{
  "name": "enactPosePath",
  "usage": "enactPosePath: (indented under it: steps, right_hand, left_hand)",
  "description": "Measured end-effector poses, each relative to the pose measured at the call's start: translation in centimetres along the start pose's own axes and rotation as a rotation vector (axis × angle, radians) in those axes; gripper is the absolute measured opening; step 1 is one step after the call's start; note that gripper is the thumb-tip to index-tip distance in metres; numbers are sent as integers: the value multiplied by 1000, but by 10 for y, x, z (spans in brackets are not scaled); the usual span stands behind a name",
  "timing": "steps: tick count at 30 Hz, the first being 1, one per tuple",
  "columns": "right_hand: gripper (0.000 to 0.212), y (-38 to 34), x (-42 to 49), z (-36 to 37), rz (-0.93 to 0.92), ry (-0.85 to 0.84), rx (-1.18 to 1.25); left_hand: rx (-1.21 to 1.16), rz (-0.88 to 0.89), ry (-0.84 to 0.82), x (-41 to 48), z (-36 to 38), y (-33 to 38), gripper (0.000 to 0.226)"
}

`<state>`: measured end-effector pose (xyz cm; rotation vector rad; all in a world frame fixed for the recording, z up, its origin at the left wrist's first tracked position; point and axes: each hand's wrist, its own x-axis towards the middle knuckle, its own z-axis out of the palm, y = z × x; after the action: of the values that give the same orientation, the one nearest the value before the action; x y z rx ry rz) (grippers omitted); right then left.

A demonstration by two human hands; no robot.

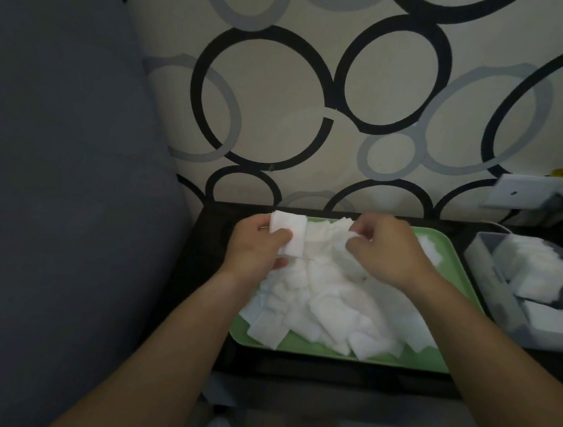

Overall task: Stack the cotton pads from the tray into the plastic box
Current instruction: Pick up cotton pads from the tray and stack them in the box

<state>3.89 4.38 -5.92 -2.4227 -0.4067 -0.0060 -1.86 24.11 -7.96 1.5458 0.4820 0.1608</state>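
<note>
Left hand (256, 245) is gripping a small stack of pads (289, 229) over the tray's (396, 358) far-left corner, thumb across the front. Right hand (386, 251) is pinching a loose pad (353, 235) off the pile (326, 307), fingers curled. Best approach imo: squaring edges w/ the stack before carrying it to the plastic box (487, 278), just right of the tray. Box is running off frame, so fill level is unclear. Dim light is blurring individual pads.

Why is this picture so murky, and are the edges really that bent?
Head view: dim light leaves the grey fabric nearly featureless, while the cotton pads glare white and lose texture. Head view: the wide lens splays the green tray and stretches the forearms. Head view: the right hand looks slightly smeared at its far edge.
</note>
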Motion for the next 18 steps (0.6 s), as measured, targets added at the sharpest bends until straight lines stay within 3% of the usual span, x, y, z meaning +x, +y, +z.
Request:
enactPosePath:
  steps: [3, 7, 10, 18]
  right_hand:
    - [9, -6, -7, -14, 18, 69, 250]
    - [12, -13, -20, -23, 17, -149, 647]
    - [14, -10, -23, -22, -47, -223, 691]
    - [18, -6, -18, -22, -42, -69, 649]
  left_hand:
    - [12, 27, -55, -7, 3, 3, 24]
    - [6, 63, -183, -20, 11, 10, 18]
    - [-12, 60, -268, -27, 19, 15, 19]
    - [34, 82, -356, -33, 26, 20, 26]
